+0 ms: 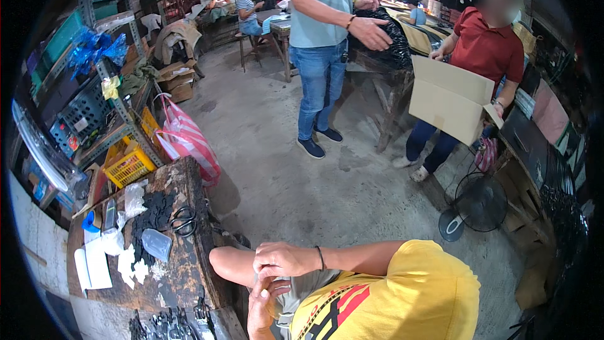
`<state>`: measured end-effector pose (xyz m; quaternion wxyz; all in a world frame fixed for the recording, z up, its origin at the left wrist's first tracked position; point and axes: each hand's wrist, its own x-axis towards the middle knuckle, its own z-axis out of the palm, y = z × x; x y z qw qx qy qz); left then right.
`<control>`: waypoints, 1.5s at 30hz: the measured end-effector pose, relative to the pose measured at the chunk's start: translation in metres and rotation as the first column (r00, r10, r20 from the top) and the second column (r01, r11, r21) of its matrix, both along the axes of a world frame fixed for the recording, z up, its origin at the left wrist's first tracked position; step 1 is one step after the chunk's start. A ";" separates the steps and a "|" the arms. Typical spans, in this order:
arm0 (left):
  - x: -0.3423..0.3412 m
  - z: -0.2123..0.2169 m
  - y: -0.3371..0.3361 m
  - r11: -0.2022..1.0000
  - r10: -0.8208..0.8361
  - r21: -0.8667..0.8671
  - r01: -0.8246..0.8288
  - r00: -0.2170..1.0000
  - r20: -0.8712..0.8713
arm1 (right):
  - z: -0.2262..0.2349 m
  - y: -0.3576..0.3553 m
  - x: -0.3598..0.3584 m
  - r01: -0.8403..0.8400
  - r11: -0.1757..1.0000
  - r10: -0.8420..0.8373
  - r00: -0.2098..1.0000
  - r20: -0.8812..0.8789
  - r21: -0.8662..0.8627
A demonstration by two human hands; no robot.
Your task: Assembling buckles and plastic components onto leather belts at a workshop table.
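Note:
My right hand, with a dark band at the wrist, lies over my bent knee. Its fingers are curled in toward my other hand, and whatever they may hold is hidden. Just below, my left hand is raised, its loosely bent fingers a little apart and close to the right one. No object shows in it. Grey shorts and my yellow shirt are beside both hands. On my left stands a worn wooden table bearing black-handled scissors, a clear plastic tub and black scraps.
Shelving with a yellow basket stands at the left, beside a striped bag. Ahead, one person stands with hands out; another person holds an open cardboard box. A fan sits at the right.

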<state>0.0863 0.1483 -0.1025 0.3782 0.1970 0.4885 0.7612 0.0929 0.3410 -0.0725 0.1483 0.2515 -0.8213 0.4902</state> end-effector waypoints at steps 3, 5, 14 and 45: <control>0.007 0.007 -0.007 0.998 0.016 0.062 -0.018 0.999 0.037 | 0.016 -0.011 -0.010 -0.118 0.993 0.118 0.992 0.037 -0.008; 0.001 0.002 -0.010 0.990 0.074 0.107 -0.088 0.990 0.122 | 0.012 -0.017 -0.025 -0.096 0.994 0.098 0.995 -0.031 0.048; -0.012 0.024 -0.022 0.937 0.255 0.156 -0.312 0.918 0.305 | 0.037 -0.042 -0.063 -0.075 0.997 0.074 0.997 0.017 0.035; -0.002 -0.004 -0.047 0.295 0.917 0.163 -0.942 0.230 -0.326 | -0.010 -0.093 -0.060 0.064 0.784 0.505 0.513 0.694 -0.618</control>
